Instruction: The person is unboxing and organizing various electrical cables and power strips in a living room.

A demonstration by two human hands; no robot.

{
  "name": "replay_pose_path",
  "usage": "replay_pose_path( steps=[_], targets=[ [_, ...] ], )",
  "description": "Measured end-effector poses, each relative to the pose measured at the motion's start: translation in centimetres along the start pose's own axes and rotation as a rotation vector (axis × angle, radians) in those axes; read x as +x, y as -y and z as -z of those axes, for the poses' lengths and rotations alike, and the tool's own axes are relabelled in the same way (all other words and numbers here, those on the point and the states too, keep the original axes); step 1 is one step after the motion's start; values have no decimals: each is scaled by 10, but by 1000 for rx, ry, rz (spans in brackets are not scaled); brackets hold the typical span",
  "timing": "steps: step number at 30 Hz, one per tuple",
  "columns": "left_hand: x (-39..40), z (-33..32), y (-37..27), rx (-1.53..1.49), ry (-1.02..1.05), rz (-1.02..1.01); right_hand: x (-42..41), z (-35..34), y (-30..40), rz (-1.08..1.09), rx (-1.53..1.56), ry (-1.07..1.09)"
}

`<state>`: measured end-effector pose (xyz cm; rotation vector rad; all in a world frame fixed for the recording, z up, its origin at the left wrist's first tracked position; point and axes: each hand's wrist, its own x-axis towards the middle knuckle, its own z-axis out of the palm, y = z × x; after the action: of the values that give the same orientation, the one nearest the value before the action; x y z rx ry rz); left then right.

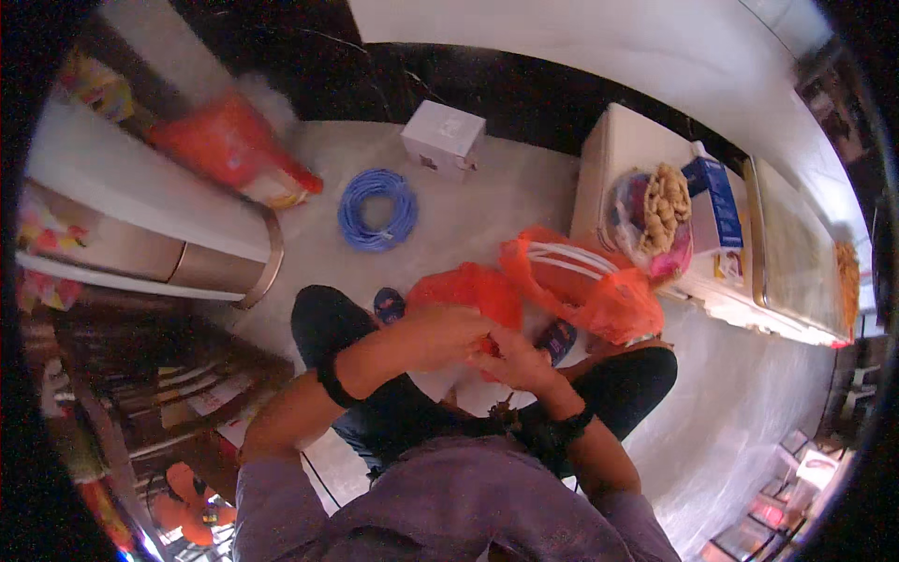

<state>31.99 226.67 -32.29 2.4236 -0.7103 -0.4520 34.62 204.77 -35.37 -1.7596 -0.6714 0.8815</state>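
My left hand (449,338) and my right hand (518,364) meet between my knees, fingers curled together. A bit of red material shows between the fingertips, seemingly part of the red plastic bag (467,286) just beyond them. My left fingers are partly hidden, and blur hides the exact grip. To the right of that bag, an orange translucent plastic bag (618,305) sits on the floor by my right knee. White curved bands, perhaps coiled cable (572,254), show in its mouth.
A blue cable coil (378,209) and a white box (444,137) lie on the floor ahead. At right, a white chest (597,175) bears ginger root (666,207) and a blue-white carton (713,197). Another red bag (225,144) is at upper left, beside a dark shelf (189,393).
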Motion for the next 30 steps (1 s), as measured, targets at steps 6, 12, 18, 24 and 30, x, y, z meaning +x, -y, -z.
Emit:
replay_pose_path(
  steps=[6, 12, 18, 24, 30],
  targets=[
    [-20, 13, 11, -230, -188, 286, 41, -8, -29, -109, 125, -272],
    [-27, -40, 47, -18, -360, 444, 74, -4, 43, 157, 15, -378],
    [-29, -43, 56, 182, -520, 410, 68, -5, 130, 387, -2, -254],
    [-17, -36, 87, 90, -843, 206, 60, -27, 177, 624, -264, -56],
    [5, -12, 172, 28, -1198, 150, 55, -21, 173, 468, -247, -141]
  ],
)
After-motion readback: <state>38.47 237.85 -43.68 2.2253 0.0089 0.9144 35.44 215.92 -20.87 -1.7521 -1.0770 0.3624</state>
